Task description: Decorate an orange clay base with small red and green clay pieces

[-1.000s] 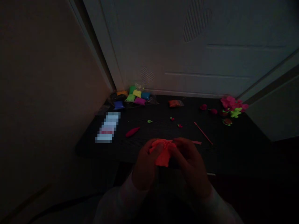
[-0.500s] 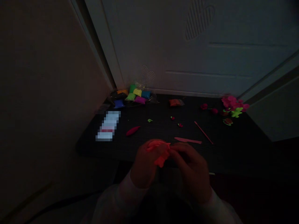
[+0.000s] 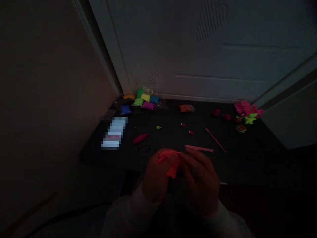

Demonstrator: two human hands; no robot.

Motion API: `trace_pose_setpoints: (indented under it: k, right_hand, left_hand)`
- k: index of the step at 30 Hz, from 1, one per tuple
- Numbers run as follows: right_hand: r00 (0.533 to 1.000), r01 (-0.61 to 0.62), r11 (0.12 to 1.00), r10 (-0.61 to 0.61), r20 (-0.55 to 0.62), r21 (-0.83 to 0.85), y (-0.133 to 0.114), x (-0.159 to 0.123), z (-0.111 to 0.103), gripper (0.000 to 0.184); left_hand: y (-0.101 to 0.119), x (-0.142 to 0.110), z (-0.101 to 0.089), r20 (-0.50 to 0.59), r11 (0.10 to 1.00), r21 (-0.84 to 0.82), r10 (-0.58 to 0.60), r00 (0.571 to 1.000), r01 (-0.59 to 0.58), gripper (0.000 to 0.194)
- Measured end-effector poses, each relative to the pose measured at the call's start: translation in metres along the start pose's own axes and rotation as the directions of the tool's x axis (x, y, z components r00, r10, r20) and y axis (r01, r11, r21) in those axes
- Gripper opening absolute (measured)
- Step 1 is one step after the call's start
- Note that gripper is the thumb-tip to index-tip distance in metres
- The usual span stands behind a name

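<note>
Over the near edge of a dark tabletop (image 3: 252, 148), a person's left hand (image 3: 155, 177) curls closed around orange-red clay (image 3: 174, 168), thumb on top. The right hand (image 3: 202, 181), fingers bent, brings its fingertips to the clay's right side; the gloom hides whether they grip. Just beyond lie a pink knife (image 3: 201, 149) and stick (image 3: 215, 140). Colorful packets (image 3: 138, 102) crowd the far left corner, pink flowers (image 3: 243, 108) the far right.

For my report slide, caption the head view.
Left hand holds a bright red piece, right hand at its edge, before a dark table with colorful packets and a pink flat tool.
</note>
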State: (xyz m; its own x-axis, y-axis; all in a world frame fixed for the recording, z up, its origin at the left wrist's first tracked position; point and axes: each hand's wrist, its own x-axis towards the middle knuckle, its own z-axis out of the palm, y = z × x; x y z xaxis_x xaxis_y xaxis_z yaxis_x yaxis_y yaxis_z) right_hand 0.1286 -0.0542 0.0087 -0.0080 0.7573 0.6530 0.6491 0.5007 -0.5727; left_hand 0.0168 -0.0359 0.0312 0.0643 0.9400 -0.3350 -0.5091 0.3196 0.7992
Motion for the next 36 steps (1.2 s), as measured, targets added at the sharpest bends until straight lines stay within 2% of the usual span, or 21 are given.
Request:
trace_pose_setpoints:
  k: [2, 5, 9, 17, 24, 28, 30, 32, 36]
  right_hand:
    - [0.996, 0.087, 0.995, -0.085, 0.029, -0.057, 0.001, 0.0, 0.001, 0.039]
    - [0.994, 0.083, 0.996, -0.08, 0.067, -0.044, -0.001, 0.001, 0.002, 0.039]
    - [0.989, -0.04, 0.999, 0.039, 0.142, 0.004, -0.006, 0.003, 0.0, 0.028]
    - [0.94, -0.294, 0.947, 0.262, 0.22, 0.132, -0.009, 0.007, -0.004, 0.011]
    - [0.886, -0.439, 0.866, 0.374, 0.272, 0.239, -0.005, 0.012, -0.006, 0.008]
    - [0.859, -0.512, 0.802, 0.463, 0.219, 0.309, -0.002, 0.009, -0.004, 0.014]
    - [0.846, -0.532, 0.773, 0.502, 0.18, 0.347, -0.002, 0.008, -0.003, 0.01]
    - [0.856, -0.515, 0.782, 0.49, 0.164, 0.351, -0.003, 0.008, -0.002, 0.004]
    - [0.868, -0.497, 0.815, 0.474, 0.15, 0.298, -0.007, 0.01, -0.003, 0.005]
  left_hand:
    - [0.001, 0.0, 0.001, -0.025, 1.0, 0.017, 0.007, 1.0, -0.007, 0.007]
    - [0.002, -0.001, 0.0, -0.056, 0.997, 0.073, 0.032, 0.998, -0.028, 0.007]
    - [0.001, 0.0, -0.003, -0.037, 0.993, 0.105, 0.059, 0.998, -0.054, 0.007]
    - [0.003, -0.003, -0.003, 0.017, 0.975, 0.154, 0.162, 0.987, -0.162, 0.012]
    - [0.0, 0.001, -0.003, 0.018, 0.99, 0.12, 0.072, 0.997, -0.073, 0.007]
    - [0.0, 0.002, -0.001, -0.058, 1.0, 0.017, 0.016, 0.998, -0.015, 0.008]
    - [0.0, 0.001, 0.001, -0.07, 1.0, -0.002, 0.007, 0.998, -0.007, 0.01]
    - [0.0, 0.001, 0.001, -0.066, 1.0, 0.016, 0.008, 0.998, -0.007, 0.01]
    - [-0.004, 0.001, -0.001, -0.015, 1.0, -0.009, 0.001, 1.0, -0.001, 0.007]
